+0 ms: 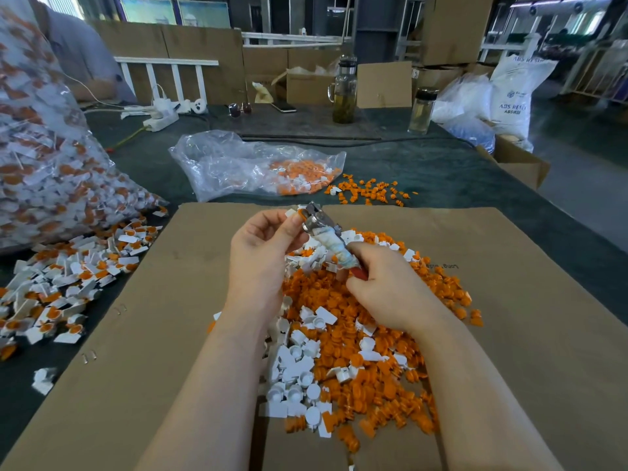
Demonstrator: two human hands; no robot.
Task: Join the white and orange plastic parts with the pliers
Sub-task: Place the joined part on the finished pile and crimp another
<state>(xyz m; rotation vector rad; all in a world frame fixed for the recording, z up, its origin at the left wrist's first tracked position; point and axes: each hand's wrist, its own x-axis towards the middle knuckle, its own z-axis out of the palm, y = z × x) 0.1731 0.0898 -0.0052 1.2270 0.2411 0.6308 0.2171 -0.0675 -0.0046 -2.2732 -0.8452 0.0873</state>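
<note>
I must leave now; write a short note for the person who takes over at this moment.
Left hand: pinches a white part with an orange part at the head of the pliers.
Right hand: grips the pliers' handles; this press does not look finished.
Supply: loose pile of white and orange parts on the cardboard sheet, beneath both hands.
Done: joined pieces lie in a heap on the left, next to a full plastic bag.
Left: finish this press, put the piece with the heap, continue through the pile.
</note>
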